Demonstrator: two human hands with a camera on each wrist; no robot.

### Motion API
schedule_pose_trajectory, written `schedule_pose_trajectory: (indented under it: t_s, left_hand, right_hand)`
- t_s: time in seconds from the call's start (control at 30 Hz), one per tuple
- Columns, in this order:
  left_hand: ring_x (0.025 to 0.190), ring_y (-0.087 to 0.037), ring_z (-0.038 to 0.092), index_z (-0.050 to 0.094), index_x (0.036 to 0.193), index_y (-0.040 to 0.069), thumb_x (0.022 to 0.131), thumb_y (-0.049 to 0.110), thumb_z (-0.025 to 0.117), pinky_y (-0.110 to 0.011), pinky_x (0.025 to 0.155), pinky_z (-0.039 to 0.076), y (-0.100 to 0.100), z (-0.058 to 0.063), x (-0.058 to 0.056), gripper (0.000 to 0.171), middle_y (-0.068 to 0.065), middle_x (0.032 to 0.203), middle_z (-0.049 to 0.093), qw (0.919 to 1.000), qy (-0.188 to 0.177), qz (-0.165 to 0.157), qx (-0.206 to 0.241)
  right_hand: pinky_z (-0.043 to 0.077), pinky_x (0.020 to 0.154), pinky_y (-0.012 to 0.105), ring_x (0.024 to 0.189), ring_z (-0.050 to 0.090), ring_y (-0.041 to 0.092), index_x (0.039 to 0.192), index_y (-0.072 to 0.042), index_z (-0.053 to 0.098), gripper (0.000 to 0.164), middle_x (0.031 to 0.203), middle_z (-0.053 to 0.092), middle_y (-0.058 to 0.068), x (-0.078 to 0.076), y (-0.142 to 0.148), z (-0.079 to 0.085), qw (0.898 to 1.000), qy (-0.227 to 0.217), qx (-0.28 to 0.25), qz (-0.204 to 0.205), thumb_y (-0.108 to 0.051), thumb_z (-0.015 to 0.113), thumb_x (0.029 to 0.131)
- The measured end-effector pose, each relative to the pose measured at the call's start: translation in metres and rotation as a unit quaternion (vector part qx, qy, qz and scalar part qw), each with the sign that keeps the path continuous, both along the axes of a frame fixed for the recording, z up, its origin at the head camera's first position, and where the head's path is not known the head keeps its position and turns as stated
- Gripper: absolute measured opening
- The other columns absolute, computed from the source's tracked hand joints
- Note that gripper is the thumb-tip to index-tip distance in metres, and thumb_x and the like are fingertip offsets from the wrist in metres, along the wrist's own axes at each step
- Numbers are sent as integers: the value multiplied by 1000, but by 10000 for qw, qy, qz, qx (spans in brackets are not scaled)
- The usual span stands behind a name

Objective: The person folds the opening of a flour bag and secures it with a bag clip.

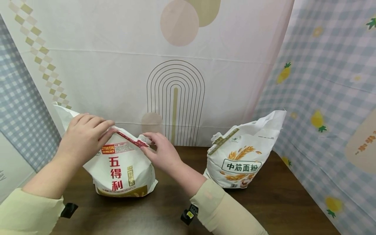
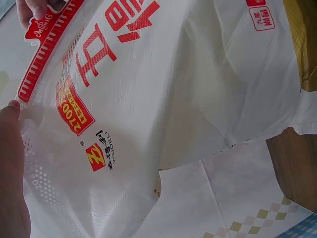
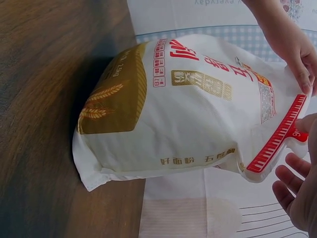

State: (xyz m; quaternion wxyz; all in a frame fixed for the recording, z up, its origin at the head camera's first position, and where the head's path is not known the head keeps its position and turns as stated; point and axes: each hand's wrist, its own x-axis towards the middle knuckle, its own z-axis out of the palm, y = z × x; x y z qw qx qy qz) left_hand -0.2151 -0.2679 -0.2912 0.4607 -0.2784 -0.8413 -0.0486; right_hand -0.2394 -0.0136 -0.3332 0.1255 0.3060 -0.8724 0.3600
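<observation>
A white flour bag [image 1: 141, 168] with red characters stands on the table, its top folded over at a slant. A red sealing clip [image 1: 132, 139] with a tooth-like white pattern lies across that fold. My left hand [image 1: 85, 137] grips the bag's top; its thumb [image 2: 11, 113] is against the clip's end in the left wrist view. At the clip's other half, my right hand [image 1: 161, 151] pinches the clip near its knob. The right wrist view has the right thumb on the clip's red face [image 3: 280, 134], with the other fingers curled behind. The left fingers' far side is hidden.
A second flour bag [image 1: 243, 153], with wheat ears printed on it, stands to the right, a gold-coloured clip [image 1: 224, 140] along its top. Both bags are on a dark wooden table [image 1: 282, 199]. Patterned cloth [image 1: 117, 81] hangs behind and at both sides.
</observation>
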Motion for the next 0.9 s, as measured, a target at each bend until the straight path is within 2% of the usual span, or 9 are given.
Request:
schedule_pose_trajectory:
  t_s: [0.23, 0.43, 0.67, 0.9]
  left_hand:
    - [93, -38, 60, 71, 108, 6, 105, 54, 30, -54, 94, 41, 1, 2, -1, 63, -14, 96, 69, 10000, -28, 59, -29]
    - [94, -38, 60, 71, 108, 6, 104, 56, 29, -56, 96, 40, 3, 1, -2, 65, -15, 97, 69, 9999, -58, 115, -2]
    - [96, -40, 59, 69, 112, 6, 103, 56, 30, -58, 98, 39, 5, 2, 0, 64, -16, 100, 67, 9996, -111, 236, 105]
    - [102, -40, 57, 66, 119, 7, 99, 50, 41, -58, 101, 37, 6, 5, 7, 54, -17, 107, 64, 9987, -260, 372, 237]
  right_hand:
    - [50, 89, 26, 108, 61, 18, 138, -19, 56, 46, 118, 60, -1, 0, 3, -2, 9998, -137, -127, -1, -28, 68, 95]
    - [50, 91, 30, 109, 58, 14, 142, -19, 52, 50, 119, 58, 0, 0, 7, -4, 9995, -206, -233, -25, -29, 68, 95]
    - [48, 97, 29, 117, 56, 15, 143, -18, 50, 52, 125, 58, 1, 0, 9, -6, 9998, 112, -153, 56, -30, 66, 95]
    - [43, 105, 36, 128, 47, 14, 147, -18, 45, 54, 140, 51, 2, 4, 13, -12, 9992, 292, -246, 102, -37, 59, 99]
